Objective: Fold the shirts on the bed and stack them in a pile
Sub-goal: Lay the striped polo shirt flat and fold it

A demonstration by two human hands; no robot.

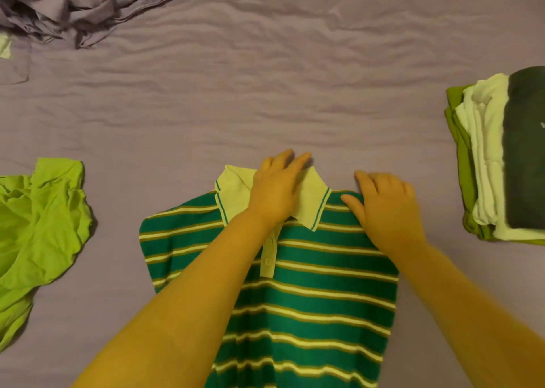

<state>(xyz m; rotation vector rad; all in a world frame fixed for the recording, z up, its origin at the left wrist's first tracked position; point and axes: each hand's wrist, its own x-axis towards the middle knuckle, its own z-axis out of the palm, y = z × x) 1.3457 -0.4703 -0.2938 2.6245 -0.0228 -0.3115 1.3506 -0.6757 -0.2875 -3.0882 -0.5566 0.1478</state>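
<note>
I press my flat left hand (275, 190) on the striped polo shirt (309, 293)'s collar (236, 193) and my flat right hand (386, 210) on its shoulder, holding nothing.

**Where everything is lying on the bed**

A polo shirt (309, 284) is lying flat at the near middle of the bed (265, 92), its collar (236, 193) pointing away from the person. The left hand (277, 190) is resting on the collar, and the right hand (386, 207) is resting just beside it on the shirt's shoulder. A crumpled shirt (41, 225) is lying well apart to the left. A pile of folded shirts (501, 157) is sitting to the right. A bunched sheet (82, 4) is lying at the far left corner.
</note>
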